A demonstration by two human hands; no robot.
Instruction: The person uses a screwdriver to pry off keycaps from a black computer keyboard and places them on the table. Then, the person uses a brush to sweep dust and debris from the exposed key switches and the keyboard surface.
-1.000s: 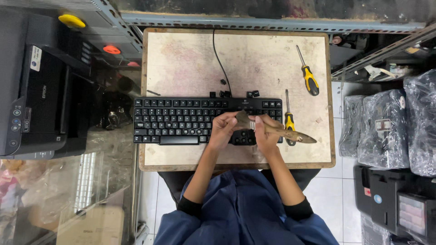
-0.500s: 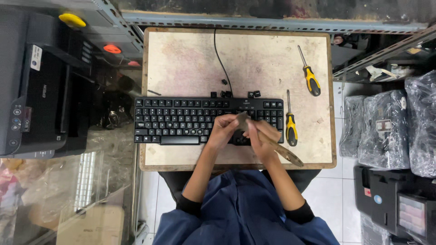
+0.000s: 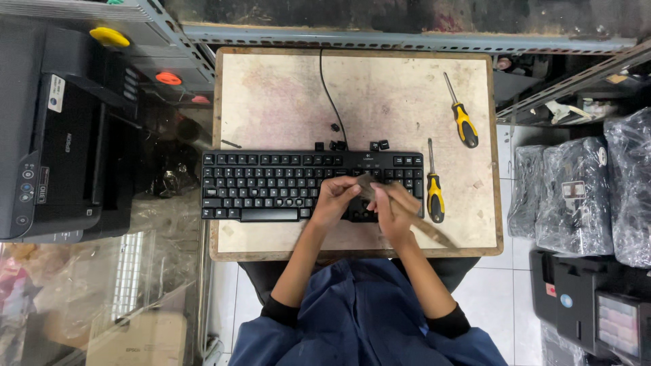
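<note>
Hands meet over the right part of a black keyboard (image 3: 271, 184) that lies long-ways from left to right on the desk (image 3: 285, 88). Right hand (image 3: 393, 213) has its fingers closed around a brush (image 3: 434, 234), whose handle slants off to the near right while its tip points at the keys. Left hand (image 3: 332, 202) rests on the keys just left of the tip, fingers curled; I cannot tell if it holds anything. Two yellow screwdrivers (image 3: 434, 193) lie to the right. Loose black keys (image 3: 337, 144) sit at the far edge of the keyboard.
</note>
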